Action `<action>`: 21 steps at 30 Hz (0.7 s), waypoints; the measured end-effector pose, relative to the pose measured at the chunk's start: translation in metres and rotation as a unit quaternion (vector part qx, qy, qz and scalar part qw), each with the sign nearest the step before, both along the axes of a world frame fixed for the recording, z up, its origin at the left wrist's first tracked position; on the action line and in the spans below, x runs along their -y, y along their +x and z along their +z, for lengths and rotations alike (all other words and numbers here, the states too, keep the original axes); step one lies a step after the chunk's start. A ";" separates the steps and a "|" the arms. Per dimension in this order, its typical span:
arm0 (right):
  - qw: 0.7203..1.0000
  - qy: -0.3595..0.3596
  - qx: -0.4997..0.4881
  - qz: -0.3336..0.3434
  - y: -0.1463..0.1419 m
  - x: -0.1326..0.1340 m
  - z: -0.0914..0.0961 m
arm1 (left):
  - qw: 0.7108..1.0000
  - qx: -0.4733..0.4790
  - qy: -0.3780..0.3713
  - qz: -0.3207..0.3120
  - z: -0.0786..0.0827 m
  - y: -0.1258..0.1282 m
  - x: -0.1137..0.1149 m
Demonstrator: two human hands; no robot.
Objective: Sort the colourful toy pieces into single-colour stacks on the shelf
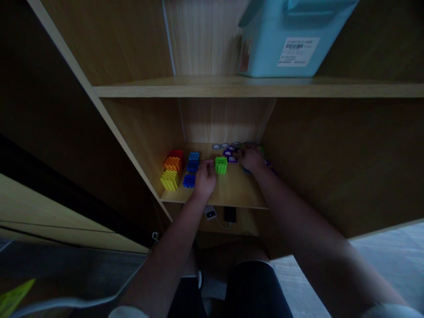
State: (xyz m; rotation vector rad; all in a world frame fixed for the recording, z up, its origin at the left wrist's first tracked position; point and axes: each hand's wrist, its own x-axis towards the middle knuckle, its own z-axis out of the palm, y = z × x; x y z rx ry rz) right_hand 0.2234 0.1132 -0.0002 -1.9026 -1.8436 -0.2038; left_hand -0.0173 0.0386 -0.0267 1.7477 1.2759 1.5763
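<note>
Between the hands [205,177] [251,159] stands a bright green stack [221,165].

on the middle shelf [238,190], a row of stacks [170,180] runs front to back near the left side panel [145,137]. right of it lies a second row [193,167]; the left hand [205,177] is between that and a lone stack [221,165]. loose pieces [229,153] lie behind and to the right, some under the right hand [251,158]. a bin [281,55] stands on the upper shelf [165,91]; two devices [229,214] lie side by side below.
</note>
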 end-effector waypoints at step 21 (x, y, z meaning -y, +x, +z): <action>0.997 -0.027 0.068 0.013 0.022 -0.038 0.013 | 1.000 0.006 -0.018 0.000 0.008 0.001 0.005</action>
